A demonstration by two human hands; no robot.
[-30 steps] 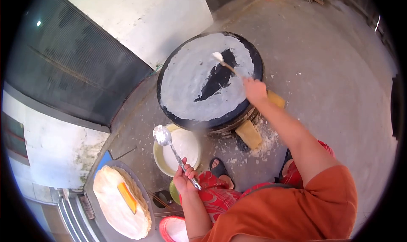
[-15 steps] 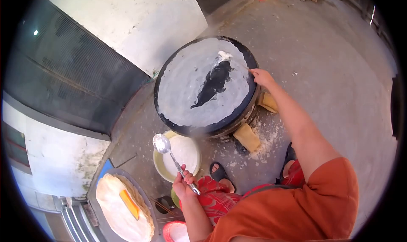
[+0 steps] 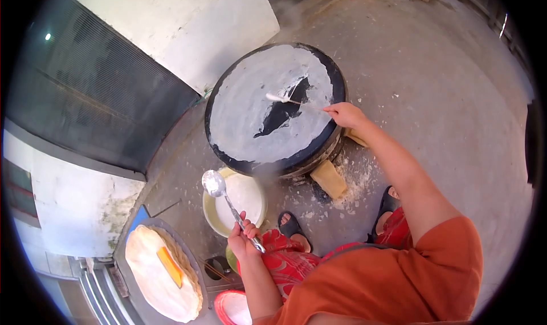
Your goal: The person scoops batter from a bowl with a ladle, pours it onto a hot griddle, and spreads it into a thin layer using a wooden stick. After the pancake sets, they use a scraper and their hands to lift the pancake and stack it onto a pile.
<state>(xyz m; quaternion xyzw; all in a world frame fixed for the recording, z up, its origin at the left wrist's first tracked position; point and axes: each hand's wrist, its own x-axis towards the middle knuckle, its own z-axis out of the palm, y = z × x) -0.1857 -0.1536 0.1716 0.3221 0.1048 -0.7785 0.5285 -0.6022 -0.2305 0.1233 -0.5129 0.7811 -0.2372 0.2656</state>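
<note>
while the head view takes in a grey concrete floor (image 3: 433, 103) with a white wall (image 3: 182, 31) and a dark, ribbed screen (image 3: 102, 91) to the left, a round black griddle (image 3: 339, 86) stands in the middle, near the wall. pale batter (image 3: 242, 97) covers most of its top, leaving a dark rim and a long, ragged bare patch right of the middle. two yellowish blocks (image 3: 329, 178) stick out near its base, with white crumbs scattered on the floor beside them. just below the griddle sits a bowl (image 3: 208, 215) of white batter; further left, a stack of flat pancakes (image 3: 162, 274) lies on a grey tray (image 3: 192, 251), with an orange strip (image 3: 170, 266) on top.

the right hand (image 3: 345, 115), at the griddle's right edge, is closed around the end of a thin stick (image 3: 294, 102). its white-coated tip reaches across the bare patch; whether it touches the surface, i cannot tell. the left hand (image 3: 243, 238), low in front of the person's red patterned trousers (image 3: 285, 262), has its fingers curled round the handle of a metal spoon (image 3: 231, 203), whose whitened head overlaps the bowl's left rim in the view.
</note>
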